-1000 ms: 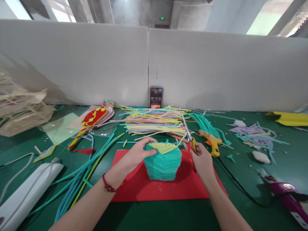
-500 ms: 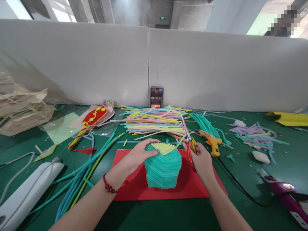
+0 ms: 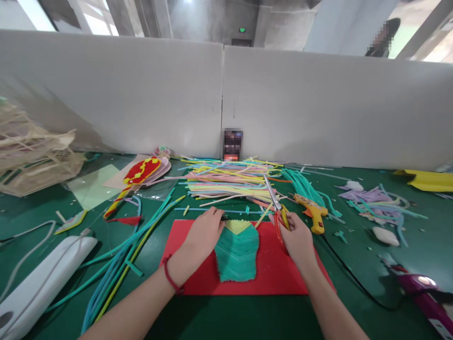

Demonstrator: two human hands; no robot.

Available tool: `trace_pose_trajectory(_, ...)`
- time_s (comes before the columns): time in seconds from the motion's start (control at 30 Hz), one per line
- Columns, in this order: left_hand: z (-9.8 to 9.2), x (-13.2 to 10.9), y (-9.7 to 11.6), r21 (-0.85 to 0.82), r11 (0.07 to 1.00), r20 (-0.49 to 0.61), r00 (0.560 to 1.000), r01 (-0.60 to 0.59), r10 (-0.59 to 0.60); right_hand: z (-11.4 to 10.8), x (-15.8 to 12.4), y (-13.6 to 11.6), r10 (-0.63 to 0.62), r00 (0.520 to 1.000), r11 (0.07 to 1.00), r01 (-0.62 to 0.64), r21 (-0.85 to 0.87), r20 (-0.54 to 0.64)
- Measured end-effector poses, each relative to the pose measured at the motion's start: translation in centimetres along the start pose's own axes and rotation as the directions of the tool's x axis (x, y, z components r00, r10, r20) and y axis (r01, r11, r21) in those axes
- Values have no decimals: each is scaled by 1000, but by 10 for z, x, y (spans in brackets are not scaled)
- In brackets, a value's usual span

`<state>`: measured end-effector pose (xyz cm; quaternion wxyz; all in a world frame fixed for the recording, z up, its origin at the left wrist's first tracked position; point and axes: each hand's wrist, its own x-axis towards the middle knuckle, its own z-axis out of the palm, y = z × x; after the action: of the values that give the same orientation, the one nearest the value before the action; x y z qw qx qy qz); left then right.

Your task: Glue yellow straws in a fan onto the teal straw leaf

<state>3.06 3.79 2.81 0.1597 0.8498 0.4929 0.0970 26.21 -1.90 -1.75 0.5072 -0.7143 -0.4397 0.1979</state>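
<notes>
A teal piece made of rows of fuzzy chenille stems [image 3: 236, 257], topped by a yellow V-shaped patch [image 3: 239, 227], is over a red sheet [image 3: 279, 278]. My left hand [image 3: 203, 236] is closed on its upper left edge; the fingertips are partly hidden behind it. In my right hand [image 3: 296, 236] are scissors [image 3: 279, 212] with red and yellow handles, blades pointing up and away. A short yellow stem [image 3: 263, 216] slants between the piece's upper right corner and my right fingertips; whether these pinch it, I cannot tell.
Behind lies a pile of colored stems [image 3: 230, 177]. To the right are a yellow glue gun [image 3: 313, 211], its cord, scraps [image 3: 378, 203] and a purple tool [image 3: 417, 290]. Left are long stems [image 3: 116, 269], a white power strip [image 3: 46, 283] and a red-and-yellow fan-shaped craft [image 3: 141, 172].
My left hand has turned over, its back now facing up, and tilted the teal piece, which looks narrower. My right hand still holds the scissors in nearly the same place.
</notes>
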Motion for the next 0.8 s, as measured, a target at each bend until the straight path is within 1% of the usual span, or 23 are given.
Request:
trace_pose_trajectory(0.07,7,-1,2,196,980,23,999,-39,36,-1,-2,3,-26,1000,995,24,-96,-16)
trace_pose_trajectory(0.13,13,-4,5,244,969,13,1000,-29,27,-1,-4,2,-88,996,974,80,-214,-29)
trace_pose_trajectory(0.2,18,-6,9,281,960,7,1000,-14,12,1,-1,-3,-211,978,933,201,-299,1)
trace_pose_trajectory(0.27,21,-7,13,309,951,4,1000,-12,11,7,10,-16,-360,928,860,370,-350,95)
trace_pose_trajectory(0.33,22,-8,15,329,944,5,1000,-14,13,15,35,-33,-442,866,773,501,-390,235)
trace_pose_trajectory(0.37,21,-9,15,336,942,5,1000,-16,15,20,50,-43,-453,830,724,556,-409,326)
trace_pose_trajectory(0.4,21,-9,15,341,940,5,1000,-16,15,25,67,-52,-456,813,706,578,-408,362)
trace_pose_trajectory(0.5,21,-8,13,347,938,-4,1000,-18,21,35,113,-73,-459,776,668,622,-409,432)
trace_pose_trajectory(0.57,22,-8,12,348,937,-16,1000,-19,27,35,127,-79,-453,777,650,624,-434,438)
trace_pose_trajectory(0.63,24,-8,11,350,937,-27,999,-20,31,32,125,-78,-435,767,640,632,-438,471)
trace_pose_trajectory(0.67,25,-8,11,352,936,-31,999,-18,31,30,119,-75,-421,752,634,644,-428,507)
trace_pose_trajectory(0.7,26,-8,11,356,934,-34,999,-16,30,27,111,-72,-405,731,628,659,-415,549)
trace_pose_trajectory(0.8,27,-7,12,369,930,-36,999,-5,20,17,84,-56,-361,648,598,713,-367,671)
